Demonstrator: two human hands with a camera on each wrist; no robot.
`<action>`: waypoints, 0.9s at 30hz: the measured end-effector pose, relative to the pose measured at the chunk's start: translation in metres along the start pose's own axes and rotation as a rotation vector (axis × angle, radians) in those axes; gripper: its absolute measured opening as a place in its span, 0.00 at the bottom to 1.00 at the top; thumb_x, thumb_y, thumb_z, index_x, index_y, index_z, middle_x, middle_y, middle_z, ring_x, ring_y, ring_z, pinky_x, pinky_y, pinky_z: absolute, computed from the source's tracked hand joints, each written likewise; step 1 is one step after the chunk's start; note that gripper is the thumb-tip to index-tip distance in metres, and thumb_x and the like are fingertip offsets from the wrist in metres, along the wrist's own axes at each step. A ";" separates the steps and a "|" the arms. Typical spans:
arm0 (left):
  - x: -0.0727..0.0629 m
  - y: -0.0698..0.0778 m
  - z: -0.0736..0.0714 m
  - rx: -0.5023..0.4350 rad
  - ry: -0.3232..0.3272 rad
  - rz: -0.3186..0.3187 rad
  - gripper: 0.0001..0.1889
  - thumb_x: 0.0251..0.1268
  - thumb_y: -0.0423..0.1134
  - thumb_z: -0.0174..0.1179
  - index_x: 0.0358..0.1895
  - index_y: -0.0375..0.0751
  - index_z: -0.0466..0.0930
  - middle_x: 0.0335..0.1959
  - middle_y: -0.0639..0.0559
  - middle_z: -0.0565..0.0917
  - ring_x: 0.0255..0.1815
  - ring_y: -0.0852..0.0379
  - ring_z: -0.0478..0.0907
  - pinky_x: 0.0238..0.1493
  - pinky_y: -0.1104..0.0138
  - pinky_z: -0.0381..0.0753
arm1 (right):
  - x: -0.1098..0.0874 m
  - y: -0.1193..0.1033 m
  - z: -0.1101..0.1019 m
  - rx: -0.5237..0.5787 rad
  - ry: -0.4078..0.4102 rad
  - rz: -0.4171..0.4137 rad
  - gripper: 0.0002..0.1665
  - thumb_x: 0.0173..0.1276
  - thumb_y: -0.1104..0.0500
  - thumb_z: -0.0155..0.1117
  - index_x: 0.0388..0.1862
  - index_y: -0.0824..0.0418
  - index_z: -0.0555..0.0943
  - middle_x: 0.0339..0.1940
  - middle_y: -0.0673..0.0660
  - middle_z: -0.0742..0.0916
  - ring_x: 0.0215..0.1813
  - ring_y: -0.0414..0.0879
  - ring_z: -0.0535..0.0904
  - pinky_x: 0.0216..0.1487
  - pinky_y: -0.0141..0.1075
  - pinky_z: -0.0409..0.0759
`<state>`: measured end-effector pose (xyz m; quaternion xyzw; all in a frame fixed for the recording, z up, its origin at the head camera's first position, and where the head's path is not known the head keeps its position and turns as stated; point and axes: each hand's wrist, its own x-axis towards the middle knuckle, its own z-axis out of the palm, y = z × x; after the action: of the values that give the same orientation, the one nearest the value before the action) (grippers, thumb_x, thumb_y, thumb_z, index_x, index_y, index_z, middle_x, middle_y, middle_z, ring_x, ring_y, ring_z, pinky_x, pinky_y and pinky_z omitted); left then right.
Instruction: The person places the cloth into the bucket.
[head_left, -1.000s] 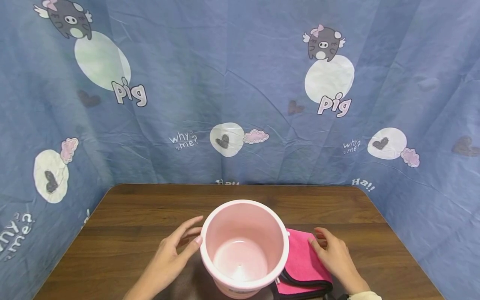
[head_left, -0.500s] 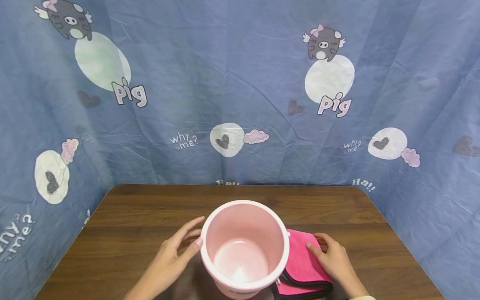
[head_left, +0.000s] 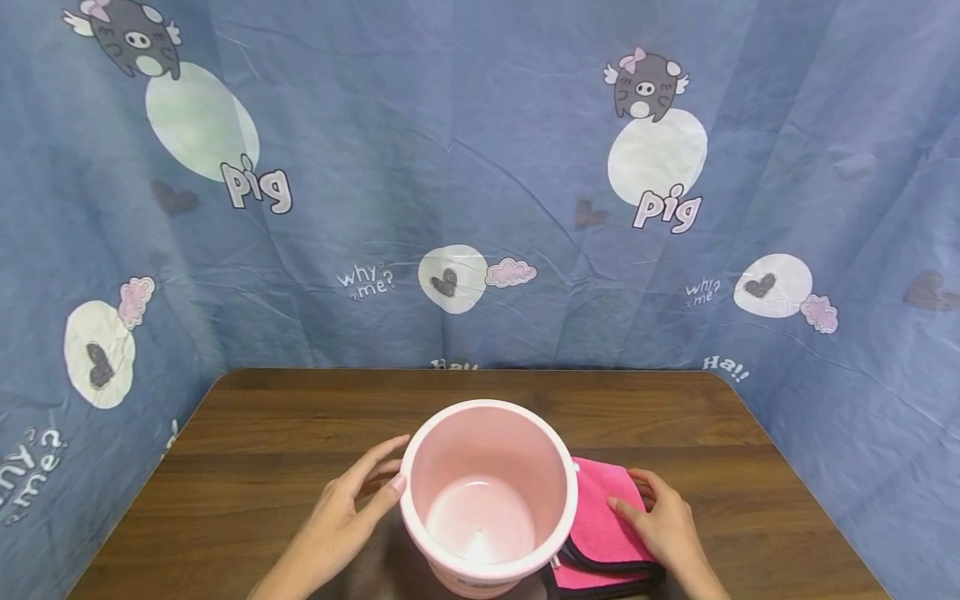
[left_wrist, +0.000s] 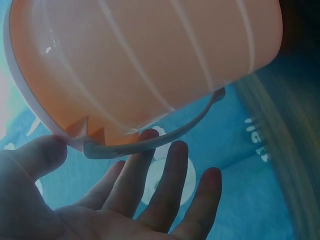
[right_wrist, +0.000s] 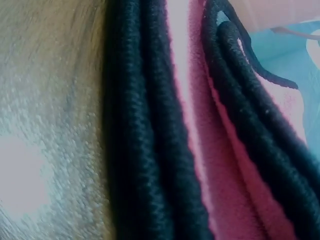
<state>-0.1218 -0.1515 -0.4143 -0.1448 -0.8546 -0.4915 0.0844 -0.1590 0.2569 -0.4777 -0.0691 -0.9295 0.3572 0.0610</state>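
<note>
The step looks like taking hold; the left hand point(head_left: 345, 510) has spread fingers, its thumb against the bucket point(head_left: 487, 442) on the table point(head_left: 285, 421); the right hand point(head_left: 663, 512) has its thumb on the cloth point(head_left: 600, 507) beside it (pinching or not, I cannot tell); next likely calls for firmer grips; the left wrist view shows the handle point(left_wrist: 165, 139), hidden in the head view.

Your head view is bright, with glare inside the pink bucket point(head_left: 487, 450), while your left hand point(left_wrist: 115, 220) looks dim in its wrist view, and the right wrist view shows glare off the table point(right_wrist: 55, 110) and a blurred cloth point(right_wrist: 207, 140).
</note>
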 end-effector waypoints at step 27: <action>0.001 0.001 0.000 0.004 0.006 -0.014 0.21 0.76 0.45 0.56 0.70 0.60 0.71 0.56 0.59 0.86 0.58 0.68 0.80 0.59 0.63 0.82 | -0.003 -0.002 0.002 0.041 0.054 0.020 0.28 0.62 0.57 0.75 0.60 0.64 0.82 0.51 0.67 0.89 0.51 0.59 0.88 0.46 0.40 0.85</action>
<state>-0.1222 -0.1508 -0.4132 -0.1372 -0.8563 -0.4908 0.0837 -0.1568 0.2536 -0.4781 -0.0868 -0.9192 0.3747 0.0839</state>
